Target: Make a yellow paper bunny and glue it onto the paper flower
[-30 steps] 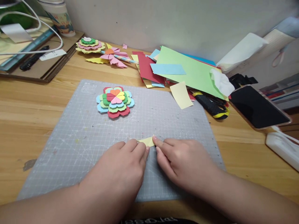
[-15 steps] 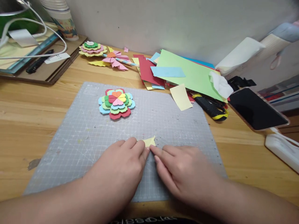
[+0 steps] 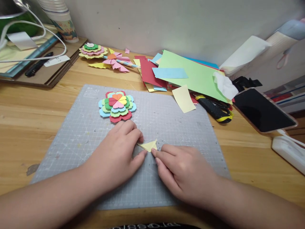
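Note:
A small folded piece of pale yellow paper [image 3: 149,146] lies on the grey cutting mat [image 3: 166,124] between my two hands. My right hand [image 3: 188,170] is closed, its fingers curled together, and its index fingertip presses the paper's lower right edge against the mat. On the other side, my left hand [image 3: 116,156] has its thumb and fingers apart around the paper's left end. Its thumb tip is close to the lower edge; whether it touches I cannot tell. Beyond my left hand, a layered, many-coloured paper flower [image 3: 117,106] rests on the mat.
Behind the mat lie coloured sheets [image 3: 190,65], a cream paper slip [image 3: 184,99] and a black-and-yellow cutter [image 3: 214,109]. Two paper flowers [image 3: 105,57] are by the wall. A phone [image 3: 264,109] and white power strip [image 3: 289,154] sit right; a brown board [image 3: 53,71] is left.
My left hand has lifted its fingers off the folded paper and spread them from the thumb, uncovering more of it. My right hand keeps its fingertip on the paper.

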`<action>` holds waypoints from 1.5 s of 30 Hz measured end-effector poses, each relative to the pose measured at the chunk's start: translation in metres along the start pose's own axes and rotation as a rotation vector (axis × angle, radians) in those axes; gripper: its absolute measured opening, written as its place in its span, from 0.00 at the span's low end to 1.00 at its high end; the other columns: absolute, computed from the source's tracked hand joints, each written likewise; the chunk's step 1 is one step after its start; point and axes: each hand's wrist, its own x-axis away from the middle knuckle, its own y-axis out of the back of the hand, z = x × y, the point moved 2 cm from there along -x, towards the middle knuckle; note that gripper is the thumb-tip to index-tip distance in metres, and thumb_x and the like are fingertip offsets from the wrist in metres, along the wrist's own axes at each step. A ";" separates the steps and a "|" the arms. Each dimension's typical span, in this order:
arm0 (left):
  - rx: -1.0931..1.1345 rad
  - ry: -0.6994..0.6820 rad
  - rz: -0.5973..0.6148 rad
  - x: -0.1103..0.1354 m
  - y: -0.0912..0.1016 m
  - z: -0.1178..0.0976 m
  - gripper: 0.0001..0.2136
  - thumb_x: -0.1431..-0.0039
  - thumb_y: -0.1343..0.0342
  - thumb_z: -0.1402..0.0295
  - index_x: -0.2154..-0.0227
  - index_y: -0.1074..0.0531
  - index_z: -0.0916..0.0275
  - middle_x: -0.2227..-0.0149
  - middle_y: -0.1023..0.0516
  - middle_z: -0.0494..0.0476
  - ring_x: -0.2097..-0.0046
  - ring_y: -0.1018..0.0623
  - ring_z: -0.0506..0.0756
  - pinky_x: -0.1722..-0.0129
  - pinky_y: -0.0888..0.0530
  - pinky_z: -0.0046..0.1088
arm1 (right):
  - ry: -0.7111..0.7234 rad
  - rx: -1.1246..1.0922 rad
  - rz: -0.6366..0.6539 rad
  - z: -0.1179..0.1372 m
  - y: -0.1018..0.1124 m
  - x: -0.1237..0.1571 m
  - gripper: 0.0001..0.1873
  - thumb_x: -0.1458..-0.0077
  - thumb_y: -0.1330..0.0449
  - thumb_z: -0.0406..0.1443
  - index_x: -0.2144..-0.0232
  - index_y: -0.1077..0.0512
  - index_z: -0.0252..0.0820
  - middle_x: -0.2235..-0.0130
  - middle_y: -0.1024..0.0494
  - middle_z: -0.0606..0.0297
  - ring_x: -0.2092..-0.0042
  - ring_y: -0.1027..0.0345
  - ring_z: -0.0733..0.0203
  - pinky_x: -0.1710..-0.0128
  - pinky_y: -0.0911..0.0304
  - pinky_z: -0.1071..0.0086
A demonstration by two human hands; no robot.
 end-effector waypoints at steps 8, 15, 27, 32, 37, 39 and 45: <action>0.018 -0.014 0.021 0.000 -0.004 0.000 0.04 0.43 0.48 0.71 0.72 0.31 0.62 0.65 0.35 0.55 0.59 0.34 0.57 0.59 0.35 0.40 | 0.009 0.016 -0.025 -0.001 0.000 -0.001 0.17 0.38 0.52 0.33 0.59 0.24 0.33 0.69 0.26 0.59 0.69 0.34 0.57 0.70 0.40 0.64; 0.023 -0.023 0.088 0.003 -0.005 -0.006 0.08 0.42 0.50 0.71 0.75 0.32 0.62 0.66 0.34 0.55 0.60 0.34 0.57 0.58 0.35 0.41 | 0.058 0.046 0.020 -0.003 -0.002 -0.003 0.17 0.38 0.51 0.32 0.53 0.26 0.31 0.61 0.25 0.53 0.61 0.37 0.52 0.62 0.38 0.59; -0.216 -0.364 -0.041 0.008 0.008 -0.011 0.13 0.35 0.53 0.73 0.64 0.23 0.56 0.65 0.27 0.54 0.61 0.33 0.57 0.62 0.40 0.38 | 0.026 0.018 0.074 -0.003 0.002 -0.005 0.16 0.38 0.52 0.30 0.58 0.25 0.31 0.60 0.26 0.55 0.62 0.37 0.53 0.62 0.40 0.58; -0.267 -0.401 -0.028 0.009 0.008 -0.014 0.13 0.34 0.54 0.71 0.61 0.23 0.56 0.66 0.27 0.53 0.62 0.33 0.57 0.62 0.40 0.38 | 0.028 0.016 0.072 -0.004 0.002 -0.005 0.16 0.38 0.53 0.31 0.60 0.25 0.32 0.62 0.26 0.56 0.63 0.38 0.54 0.64 0.41 0.58; -0.296 -0.425 0.000 0.008 0.008 -0.014 0.10 0.36 0.51 0.72 0.60 0.24 0.59 0.66 0.27 0.53 0.62 0.32 0.57 0.62 0.40 0.38 | 0.027 0.005 0.063 -0.003 0.002 -0.006 0.15 0.38 0.52 0.31 0.60 0.25 0.33 0.62 0.26 0.56 0.64 0.38 0.54 0.64 0.41 0.59; -0.312 -0.436 0.017 0.008 0.008 -0.015 0.08 0.37 0.48 0.72 0.60 0.24 0.60 0.67 0.28 0.52 0.62 0.32 0.57 0.62 0.40 0.38 | 0.025 -0.001 0.061 -0.003 0.003 -0.006 0.16 0.38 0.52 0.31 0.60 0.25 0.33 0.62 0.26 0.55 0.63 0.38 0.54 0.63 0.41 0.59; -0.411 -0.463 0.055 0.012 0.005 -0.019 0.07 0.43 0.43 0.71 0.62 0.24 0.64 0.67 0.28 0.53 0.63 0.32 0.58 0.61 0.39 0.39 | 0.012 -0.004 0.074 -0.004 0.004 -0.005 0.16 0.38 0.52 0.31 0.58 0.25 0.33 0.62 0.26 0.55 0.63 0.38 0.53 0.63 0.41 0.59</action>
